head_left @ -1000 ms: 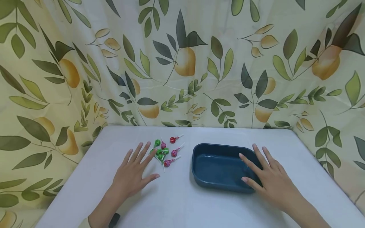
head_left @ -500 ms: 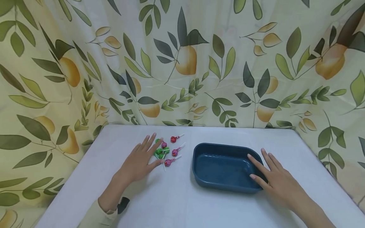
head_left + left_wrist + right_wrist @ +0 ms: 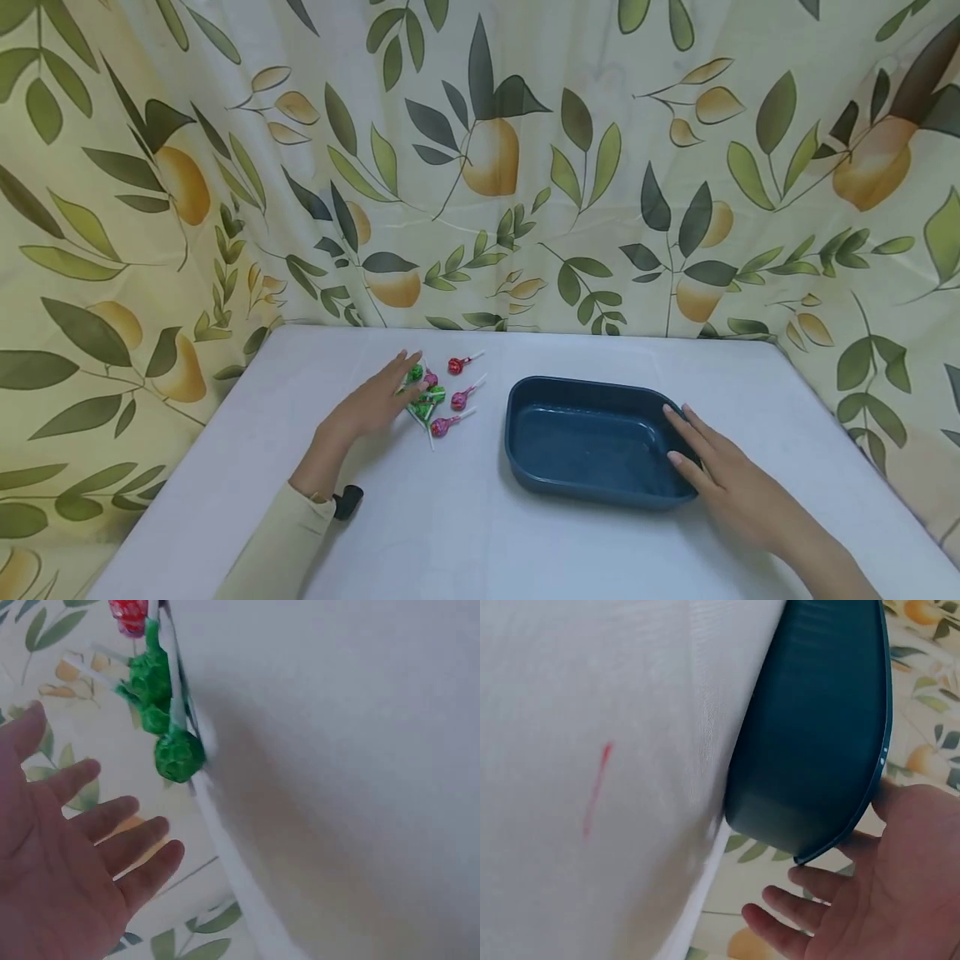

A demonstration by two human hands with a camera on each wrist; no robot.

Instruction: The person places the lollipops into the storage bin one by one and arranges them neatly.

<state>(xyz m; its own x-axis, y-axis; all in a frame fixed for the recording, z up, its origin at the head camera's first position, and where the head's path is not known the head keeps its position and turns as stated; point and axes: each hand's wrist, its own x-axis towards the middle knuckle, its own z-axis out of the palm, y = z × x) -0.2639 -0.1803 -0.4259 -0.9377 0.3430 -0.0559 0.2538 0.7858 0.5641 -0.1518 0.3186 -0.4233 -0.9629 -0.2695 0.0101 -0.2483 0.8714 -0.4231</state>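
Lollipops [image 3: 429,400] in green, pink-purple and red wrappers were overhung by the left hand [image 3: 375,404], whose fingers were extended and spread, with nothing gripped. In the left wrist view, a slight gap was seen between the fingertips and the nearest green wrapper. The green ones were bunched closest to the fingers; the pink-purple ones and a red one were scattered to their right, on the white tabletop [image 3: 442,533]. At the right end of the dark blue box [image 3: 592,492], the rim was met by the right hand [image 3: 727,479], its fingers held straight and wide rather than clenched. The box was set well apart from the lollipops. A black device [image 3: 348,502] was worn beside the cream sleeve [image 3: 277,533]. Behind the table, a curtain [image 3: 487,158] was patterned with leaves and yellow fruit.
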